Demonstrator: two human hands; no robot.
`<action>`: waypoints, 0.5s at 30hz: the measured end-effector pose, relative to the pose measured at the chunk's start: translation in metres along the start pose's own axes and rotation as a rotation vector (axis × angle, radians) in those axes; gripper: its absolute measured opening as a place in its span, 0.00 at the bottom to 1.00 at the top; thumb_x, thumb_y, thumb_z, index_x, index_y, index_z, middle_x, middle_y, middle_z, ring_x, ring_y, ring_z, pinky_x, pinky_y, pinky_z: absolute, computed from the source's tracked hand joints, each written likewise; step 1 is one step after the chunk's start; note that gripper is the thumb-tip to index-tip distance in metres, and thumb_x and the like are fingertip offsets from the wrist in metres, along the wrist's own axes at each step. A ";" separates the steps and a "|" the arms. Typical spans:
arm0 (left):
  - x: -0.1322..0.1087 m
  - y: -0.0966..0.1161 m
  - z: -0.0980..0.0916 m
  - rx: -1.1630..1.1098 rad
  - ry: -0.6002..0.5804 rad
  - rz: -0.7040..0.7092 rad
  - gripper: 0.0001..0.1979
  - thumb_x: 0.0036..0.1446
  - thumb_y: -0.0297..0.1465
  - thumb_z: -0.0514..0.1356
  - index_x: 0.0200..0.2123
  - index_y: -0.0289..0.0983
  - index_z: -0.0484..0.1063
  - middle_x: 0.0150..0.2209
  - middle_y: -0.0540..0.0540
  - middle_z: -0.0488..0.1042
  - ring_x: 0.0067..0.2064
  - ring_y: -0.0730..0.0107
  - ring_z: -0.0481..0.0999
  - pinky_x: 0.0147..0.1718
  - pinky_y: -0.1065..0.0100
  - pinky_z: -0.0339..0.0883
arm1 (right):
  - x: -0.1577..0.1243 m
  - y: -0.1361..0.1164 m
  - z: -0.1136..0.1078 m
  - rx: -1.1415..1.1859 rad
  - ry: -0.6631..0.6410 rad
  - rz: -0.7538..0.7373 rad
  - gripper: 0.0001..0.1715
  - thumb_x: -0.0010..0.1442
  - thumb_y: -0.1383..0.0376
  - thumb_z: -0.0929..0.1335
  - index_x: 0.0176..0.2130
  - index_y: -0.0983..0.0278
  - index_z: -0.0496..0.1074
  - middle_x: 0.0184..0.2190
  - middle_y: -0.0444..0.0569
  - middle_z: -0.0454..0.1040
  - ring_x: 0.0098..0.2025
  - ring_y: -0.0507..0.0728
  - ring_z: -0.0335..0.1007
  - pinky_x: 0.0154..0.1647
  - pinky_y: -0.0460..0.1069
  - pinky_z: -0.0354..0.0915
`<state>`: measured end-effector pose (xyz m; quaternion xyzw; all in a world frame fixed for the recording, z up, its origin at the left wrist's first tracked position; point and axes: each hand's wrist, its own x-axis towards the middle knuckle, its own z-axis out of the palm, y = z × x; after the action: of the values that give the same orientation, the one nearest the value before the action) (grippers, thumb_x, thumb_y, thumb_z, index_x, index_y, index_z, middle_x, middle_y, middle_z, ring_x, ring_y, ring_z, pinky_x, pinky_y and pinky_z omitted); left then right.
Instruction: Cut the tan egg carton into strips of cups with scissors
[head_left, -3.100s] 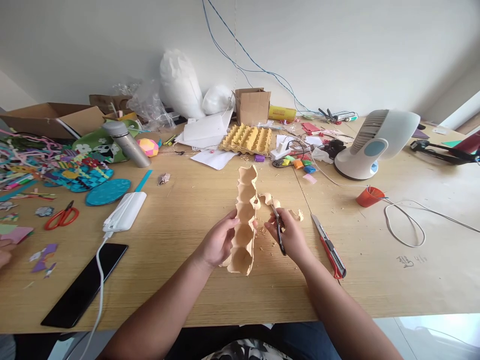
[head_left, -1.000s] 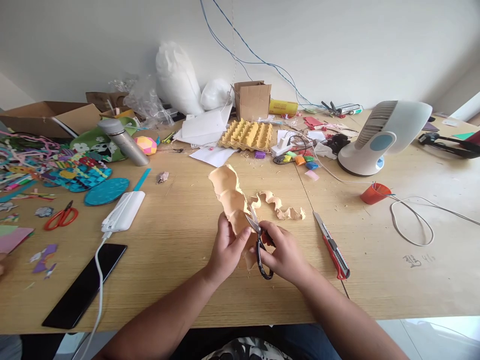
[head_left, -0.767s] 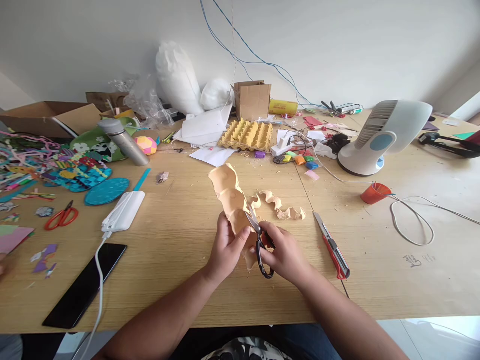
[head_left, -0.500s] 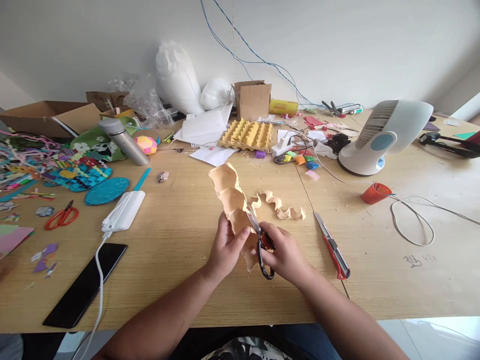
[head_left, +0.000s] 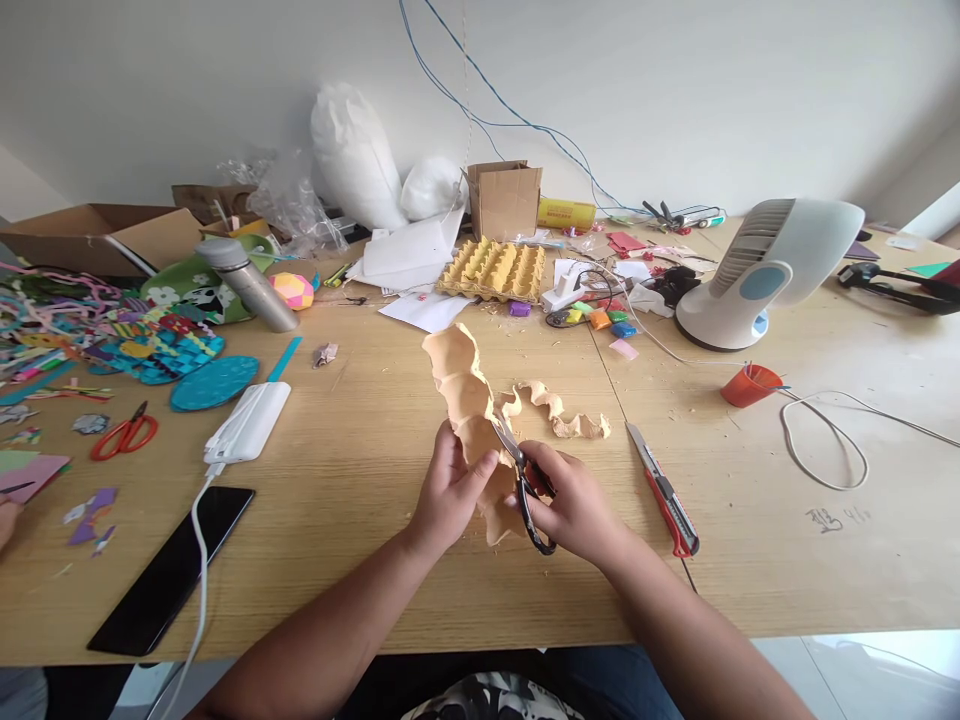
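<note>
My left hand (head_left: pixel 448 487) is closed round the lower part of a long tan strip of egg carton (head_left: pixel 459 385), which stands tilted up above the wooden table (head_left: pixel 360 470). My right hand (head_left: pixel 574 503) grips black-handled scissors (head_left: pixel 521 480), and their blades bite into the strip's right edge just above my left thumb. A wavy cut-off strip of carton (head_left: pixel 559 410) lies on the table just beyond my right hand.
A red utility knife (head_left: pixel 664 494) lies right of my hand. A white fan (head_left: pixel 757 275), orange cup (head_left: pixel 750 385) and cable loop are at right. A whole egg tray (head_left: pixel 495 270) sits behind. Phone (head_left: pixel 169 570), power bank (head_left: pixel 247 424), red scissors (head_left: pixel 124 434) and craft scraps lie at left.
Since three seconds ago I turned the carton strip over and brought the scissors onto its edge. Over the last second the blades have worked slightly along the strip; my hands hardly moved.
</note>
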<state>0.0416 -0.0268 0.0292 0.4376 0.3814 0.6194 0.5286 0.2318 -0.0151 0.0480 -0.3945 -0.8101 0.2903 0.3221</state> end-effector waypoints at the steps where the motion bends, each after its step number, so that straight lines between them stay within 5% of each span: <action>1: 0.000 0.000 0.001 0.003 0.009 0.004 0.22 0.64 0.38 0.70 0.58 0.46 0.69 0.57 0.45 0.77 0.57 0.60 0.78 0.58 0.60 0.72 | 0.000 -0.001 0.000 -0.014 0.011 -0.003 0.22 0.66 0.56 0.72 0.56 0.61 0.71 0.30 0.44 0.74 0.30 0.55 0.68 0.33 0.48 0.60; 15: -0.001 0.001 0.000 0.037 0.037 0.026 0.22 0.64 0.41 0.69 0.58 0.46 0.70 0.58 0.43 0.76 0.59 0.58 0.77 0.60 0.60 0.70 | -0.003 -0.009 -0.001 -0.160 0.009 -0.023 0.24 0.68 0.52 0.69 0.56 0.63 0.72 0.30 0.47 0.76 0.29 0.56 0.69 0.30 0.49 0.58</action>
<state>0.0412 -0.0277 0.0296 0.4406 0.3967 0.6269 0.5054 0.2300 -0.0221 0.0543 -0.4113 -0.8337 0.2190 0.2964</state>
